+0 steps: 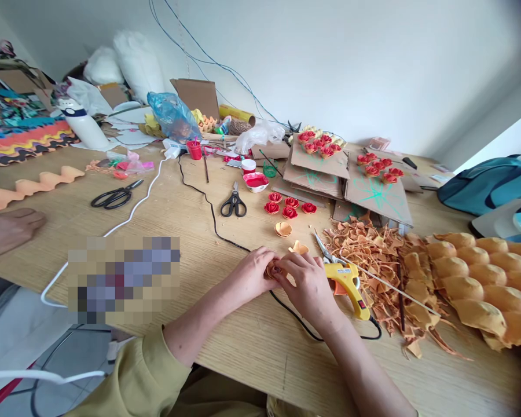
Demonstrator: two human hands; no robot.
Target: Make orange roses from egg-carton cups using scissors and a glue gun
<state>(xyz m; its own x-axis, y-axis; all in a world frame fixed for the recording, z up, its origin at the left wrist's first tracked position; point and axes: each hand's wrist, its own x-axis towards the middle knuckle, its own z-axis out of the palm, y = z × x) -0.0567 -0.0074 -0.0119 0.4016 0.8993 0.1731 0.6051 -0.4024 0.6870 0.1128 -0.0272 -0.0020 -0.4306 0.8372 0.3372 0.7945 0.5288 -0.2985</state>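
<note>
My left hand (252,272) and my right hand (303,284) meet on the wooden table (173,231), fingers pinched together around a small orange cardboard flower (272,270). Just right of my right hand lies a yellow glue gun (347,281), its black cord running under my wrists. Two unpainted orange flowers (283,229) sit just beyond my hands, and several red painted flowers (289,207) lie farther back.
Black scissors (233,204) and a second pair (115,196) lie on the table. A heap of orange cardboard scraps (373,255) and egg-carton pieces (481,278) fills the right. Cardboard sheets (316,165) carry more red flowers. A bowl of red paint (256,181) stands behind. Another person's hand (6,229) rests at left.
</note>
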